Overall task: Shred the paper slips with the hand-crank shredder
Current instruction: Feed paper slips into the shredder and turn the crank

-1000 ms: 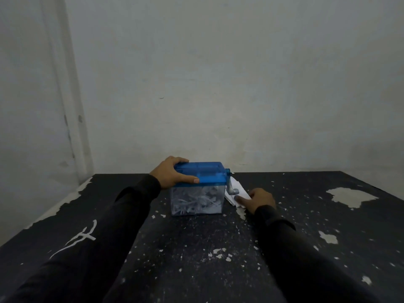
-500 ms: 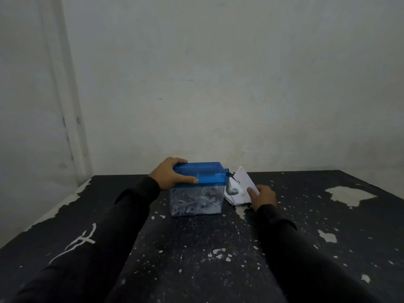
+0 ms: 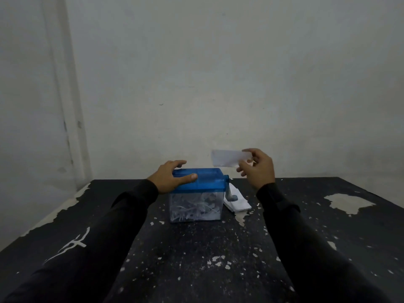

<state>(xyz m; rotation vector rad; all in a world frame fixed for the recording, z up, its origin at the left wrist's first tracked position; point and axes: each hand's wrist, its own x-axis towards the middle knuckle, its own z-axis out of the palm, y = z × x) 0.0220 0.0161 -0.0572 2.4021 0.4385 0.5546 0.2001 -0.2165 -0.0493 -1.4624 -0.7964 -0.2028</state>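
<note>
Between the right hand's (image 3: pixel 259 169) fingertips (image 3: pixel 241 166) a slip (image 3: pixel 227 158) is pinched, now lifted off the pile (image 3: pixel 237 201) it touched a second ago and held above the shredder's (image 3: pixel 197 194) crank (image 3: pixel 229 192). Left hand (image 3: pixel 169 178) still grips the blue lid, near the table's (image 3: pixel 328 226) far edge. Feeding the slot likely comes next.
</note>
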